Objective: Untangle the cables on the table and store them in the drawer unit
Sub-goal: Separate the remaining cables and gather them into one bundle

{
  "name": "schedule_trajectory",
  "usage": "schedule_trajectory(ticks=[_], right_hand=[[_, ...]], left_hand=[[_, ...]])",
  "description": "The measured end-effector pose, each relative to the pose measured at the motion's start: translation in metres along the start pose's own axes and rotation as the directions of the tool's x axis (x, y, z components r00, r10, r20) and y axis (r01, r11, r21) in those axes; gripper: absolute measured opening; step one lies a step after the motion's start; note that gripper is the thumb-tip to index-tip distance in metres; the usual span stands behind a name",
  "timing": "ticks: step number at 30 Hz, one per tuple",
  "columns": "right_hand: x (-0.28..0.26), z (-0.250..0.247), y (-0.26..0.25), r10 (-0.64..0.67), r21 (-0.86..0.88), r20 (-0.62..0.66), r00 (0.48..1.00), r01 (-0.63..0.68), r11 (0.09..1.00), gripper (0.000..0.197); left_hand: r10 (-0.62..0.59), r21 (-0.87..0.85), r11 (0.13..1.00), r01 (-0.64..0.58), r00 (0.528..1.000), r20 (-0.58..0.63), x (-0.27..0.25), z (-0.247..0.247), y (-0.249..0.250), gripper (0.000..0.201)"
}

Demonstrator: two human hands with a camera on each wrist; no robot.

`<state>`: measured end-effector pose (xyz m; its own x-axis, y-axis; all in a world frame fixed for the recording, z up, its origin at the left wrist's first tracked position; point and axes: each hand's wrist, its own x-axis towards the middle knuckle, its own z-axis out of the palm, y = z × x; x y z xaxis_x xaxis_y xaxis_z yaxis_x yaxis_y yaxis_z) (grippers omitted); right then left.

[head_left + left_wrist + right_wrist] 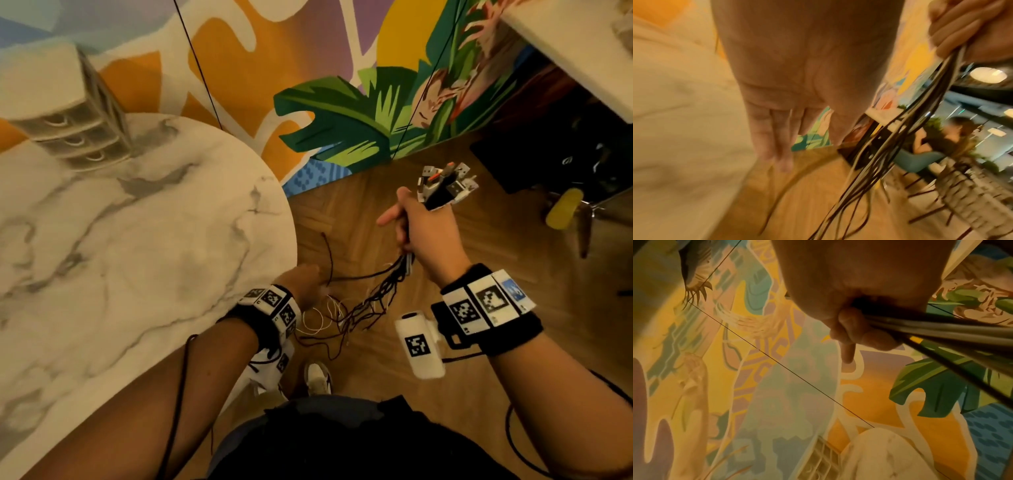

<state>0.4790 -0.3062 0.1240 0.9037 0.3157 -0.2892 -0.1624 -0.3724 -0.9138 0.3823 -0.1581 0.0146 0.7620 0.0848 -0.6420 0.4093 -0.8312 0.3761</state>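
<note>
A tangle of thin black and white cables (370,298) hangs over the wooden floor, just right of the round marble table (137,240). My right hand (407,226) grips the top of the bundle in a fist; the right wrist view shows its fingers (855,331) curled round the cables (941,327). My left hand (308,277) reaches toward the loose strands at the table's edge, its fingers (777,129) straight and holding nothing, with the cables (890,146) hanging beside them. The pale drawer unit (78,133) stands at the table's far left, drawers closed.
A painted mural wall rises behind the table. On the floor lie a marker-covered device (445,185) and a yellow object (563,207). My shoe (318,377) is under the cables. Another white table (582,51) sits at top right. A seated person (931,146) is beyond.
</note>
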Motion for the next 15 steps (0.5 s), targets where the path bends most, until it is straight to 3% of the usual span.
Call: schedule_trajectory(ticks=[2, 3, 5, 7, 10, 12, 15], right_hand=[[-0.002, 0.005, -0.004, 0.017, 0.009, 0.021, 1.000, -0.017, 1.000, 0.052], [-0.002, 0.007, -0.006, 0.010, 0.020, 0.024, 1.000, -0.011, 1.000, 0.050], [-0.002, 0.012, -0.008, -0.061, -0.003, 0.014, 0.998, 0.061, 0.998, 0.046], [-0.001, 0.014, -0.014, -0.160, -0.026, 0.024, 0.987, 0.161, 0.987, 0.042], [0.001, 0.013, -0.025, -0.287, -0.068, 0.116, 0.951, 0.296, 0.953, 0.040], [0.001, 0.009, -0.033, -0.283, -0.058, 0.147, 0.948, 0.294, 0.954, 0.041], [0.002, 0.002, -0.032, -0.260, 0.211, 0.275, 0.926, 0.206, 0.956, 0.052]], left_hand=[[0.138, -0.180, 0.970, -0.164, 0.979, -0.153, -0.007, -0.024, 0.024, 0.064], [0.256, -0.237, 0.921, -0.309, 0.939, -0.230, -0.010, -0.034, 0.038, 0.070], [0.435, -0.318, 0.800, -0.509, 0.857, -0.277, -0.018, -0.053, 0.065, 0.063], [0.440, -0.380, 0.774, -0.506, 0.862, -0.252, -0.030, -0.068, 0.085, 0.043], [0.390, -0.504, 0.697, -0.509, 0.860, -0.330, -0.037, -0.081, 0.094, 0.025], [0.362, -0.654, 0.584, -0.480, 0.876, -0.319, -0.039, -0.086, 0.094, 0.013], [0.318, -0.790, 0.436, -0.432, 0.895, -0.313, -0.044, -0.092, 0.094, 0.026]])
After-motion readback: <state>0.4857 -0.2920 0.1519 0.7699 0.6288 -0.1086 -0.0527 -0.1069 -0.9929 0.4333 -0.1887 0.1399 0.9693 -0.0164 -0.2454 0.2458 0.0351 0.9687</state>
